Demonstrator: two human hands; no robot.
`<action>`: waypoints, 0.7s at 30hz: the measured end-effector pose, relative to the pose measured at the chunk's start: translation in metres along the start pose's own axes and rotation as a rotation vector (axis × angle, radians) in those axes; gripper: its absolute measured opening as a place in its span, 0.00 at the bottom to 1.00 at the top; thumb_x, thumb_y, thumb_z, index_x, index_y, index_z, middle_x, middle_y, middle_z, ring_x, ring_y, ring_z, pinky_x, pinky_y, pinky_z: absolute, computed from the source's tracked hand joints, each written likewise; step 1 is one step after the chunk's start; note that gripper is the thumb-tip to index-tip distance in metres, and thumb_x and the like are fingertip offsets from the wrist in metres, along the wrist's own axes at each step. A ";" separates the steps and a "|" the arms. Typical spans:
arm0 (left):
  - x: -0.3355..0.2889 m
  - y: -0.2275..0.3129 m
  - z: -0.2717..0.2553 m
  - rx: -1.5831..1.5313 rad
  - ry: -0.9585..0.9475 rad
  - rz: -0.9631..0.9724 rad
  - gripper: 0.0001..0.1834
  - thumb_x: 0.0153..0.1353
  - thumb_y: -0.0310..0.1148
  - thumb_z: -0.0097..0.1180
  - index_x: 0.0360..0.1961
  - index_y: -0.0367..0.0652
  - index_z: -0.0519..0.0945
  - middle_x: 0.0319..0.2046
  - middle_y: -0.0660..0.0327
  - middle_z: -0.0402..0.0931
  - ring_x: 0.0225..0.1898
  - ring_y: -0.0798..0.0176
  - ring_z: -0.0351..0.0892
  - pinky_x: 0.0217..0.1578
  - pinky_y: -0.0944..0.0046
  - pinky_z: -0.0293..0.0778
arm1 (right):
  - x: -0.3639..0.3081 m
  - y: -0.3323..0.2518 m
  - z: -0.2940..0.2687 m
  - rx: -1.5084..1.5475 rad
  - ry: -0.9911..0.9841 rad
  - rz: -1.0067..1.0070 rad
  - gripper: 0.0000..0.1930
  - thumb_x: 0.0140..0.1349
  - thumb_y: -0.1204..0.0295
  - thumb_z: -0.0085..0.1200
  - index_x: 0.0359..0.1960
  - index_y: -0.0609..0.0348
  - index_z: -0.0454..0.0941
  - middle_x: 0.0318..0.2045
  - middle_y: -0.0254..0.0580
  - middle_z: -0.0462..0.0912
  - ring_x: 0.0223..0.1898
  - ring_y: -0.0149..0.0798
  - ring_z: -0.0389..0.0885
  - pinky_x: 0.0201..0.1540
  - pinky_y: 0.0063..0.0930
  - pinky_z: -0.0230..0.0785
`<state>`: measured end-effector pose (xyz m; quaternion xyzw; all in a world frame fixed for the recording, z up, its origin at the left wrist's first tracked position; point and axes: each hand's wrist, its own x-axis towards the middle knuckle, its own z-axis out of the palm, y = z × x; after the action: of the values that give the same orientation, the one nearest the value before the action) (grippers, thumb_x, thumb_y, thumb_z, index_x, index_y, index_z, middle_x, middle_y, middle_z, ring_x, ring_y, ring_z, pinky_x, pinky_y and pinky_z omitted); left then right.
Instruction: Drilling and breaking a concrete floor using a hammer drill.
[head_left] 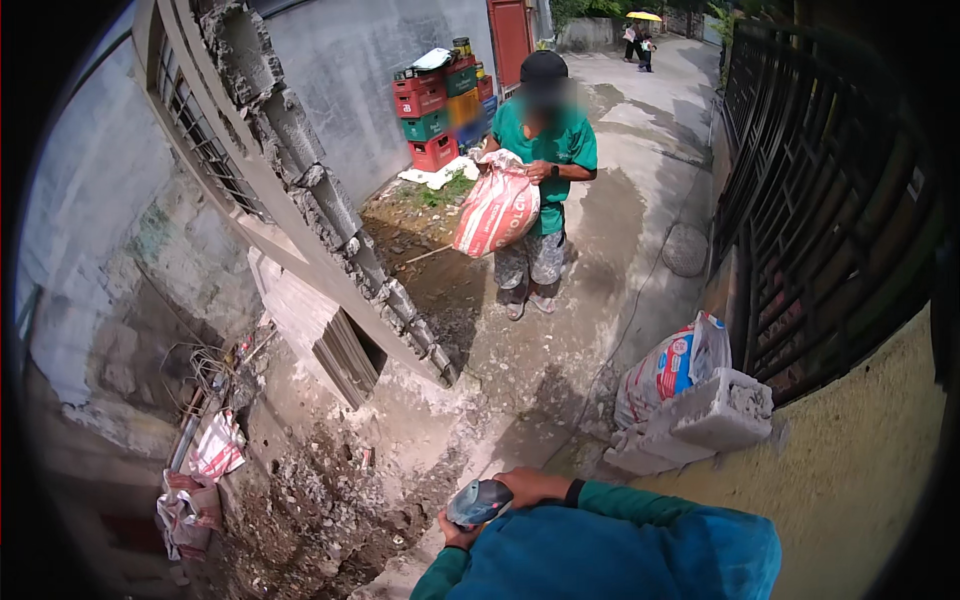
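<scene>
At the bottom of the head view I hold a rounded grey-teal power tool (478,503); its exact kind is partly hidden. My right hand (530,486), with a dark band at the wrist, closes on its upper right end. My left hand (457,531) grips it from the lower left. Both my sleeves are green, and blue cloth (620,555) fills the space between my arms, hiding the tool's lower part. Ahead, a co-worker (545,130) in a green shirt and dark cap stands holding a full red-and-white sack (497,208) with both hands.
Rubble (330,500) covers the ground at left, below a broken block wall (320,190). Empty-looking sacks (190,512) lie far left. Concrete blocks (700,420) and a printed sack (665,370) stand right, by a black fence (810,200). Stacked crates (430,120) stand behind the co-worker.
</scene>
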<state>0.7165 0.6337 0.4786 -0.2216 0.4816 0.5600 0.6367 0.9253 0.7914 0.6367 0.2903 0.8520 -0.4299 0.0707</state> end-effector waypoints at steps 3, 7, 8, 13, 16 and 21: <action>0.000 -0.002 0.001 0.070 0.005 0.005 0.35 0.49 0.61 0.45 0.54 0.54 0.77 0.58 0.60 0.72 0.58 0.49 0.70 0.56 0.42 0.66 | -0.004 -0.001 -0.003 0.004 0.000 0.029 0.28 0.43 0.70 0.61 0.51 0.53 0.74 0.38 0.55 0.82 0.44 0.56 0.81 0.45 0.47 0.74; -0.004 -0.012 -0.001 -0.022 0.077 -0.044 0.35 0.49 0.61 0.45 0.54 0.53 0.77 0.57 0.60 0.73 0.57 0.49 0.70 0.57 0.41 0.65 | -0.008 0.002 -0.001 0.001 -0.015 0.033 0.28 0.41 0.68 0.62 0.50 0.53 0.75 0.38 0.54 0.82 0.44 0.57 0.80 0.45 0.47 0.74; -0.003 -0.013 -0.002 -0.018 0.067 -0.038 0.35 0.49 0.61 0.44 0.54 0.53 0.77 0.57 0.60 0.73 0.57 0.49 0.70 0.58 0.41 0.65 | -0.007 0.005 0.001 0.002 -0.041 0.027 0.28 0.41 0.68 0.62 0.50 0.53 0.75 0.38 0.54 0.82 0.44 0.57 0.80 0.45 0.47 0.74; -0.006 -0.022 0.007 -0.059 0.026 -0.059 0.34 0.54 0.61 0.43 0.55 0.51 0.77 0.56 0.58 0.74 0.57 0.49 0.71 0.58 0.42 0.66 | -0.014 0.012 -0.005 0.079 -0.049 0.023 0.35 0.41 0.67 0.63 0.57 0.56 0.70 0.44 0.56 0.81 0.47 0.57 0.78 0.49 0.44 0.71; 0.016 -0.027 -0.025 -0.106 -0.019 -0.043 0.28 0.54 0.59 0.45 0.45 0.53 0.80 0.45 0.62 0.79 0.46 0.53 0.74 0.46 0.47 0.71 | -0.023 -0.017 -0.034 0.055 -0.104 0.048 0.36 0.41 0.68 0.63 0.57 0.59 0.70 0.44 0.59 0.80 0.48 0.58 0.78 0.50 0.44 0.71; -0.017 -0.039 0.015 -0.244 -0.004 -0.047 0.21 0.52 0.57 0.47 0.30 0.53 0.80 0.21 0.65 0.75 0.15 0.62 0.63 0.25 0.60 0.69 | -0.025 -0.009 -0.035 -0.017 -0.159 0.036 0.38 0.41 0.68 0.64 0.58 0.68 0.68 0.43 0.63 0.80 0.46 0.60 0.78 0.50 0.44 0.71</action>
<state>0.7594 0.6269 0.4894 -0.3075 0.4031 0.5999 0.6189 0.9456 0.8034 0.6744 0.2701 0.8419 -0.4431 0.1480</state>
